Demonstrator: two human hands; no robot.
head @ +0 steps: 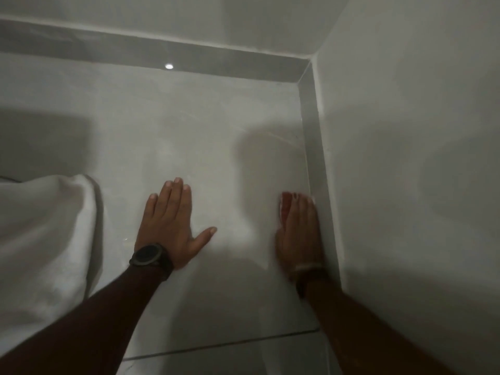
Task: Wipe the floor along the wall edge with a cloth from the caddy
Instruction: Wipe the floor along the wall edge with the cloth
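Note:
My right hand (299, 231) presses a red and white cloth (285, 208) flat on the pale tiled floor (230, 147), right against the grey skirting (316, 163) of the right wall. Only the cloth's front edge shows past my fingers, and the hand is blurred. My left hand (170, 226) lies flat on the floor with fingers spread, palm down and holding nothing; a dark watch sits on its wrist. No caddy is in view.
White fabric (46, 228) hangs or lies bunched at the left. The right wall (405, 158) meets the far wall (189, 17) in a corner at the upper right, with grey skirting along both. A tile joint crosses the floor near me.

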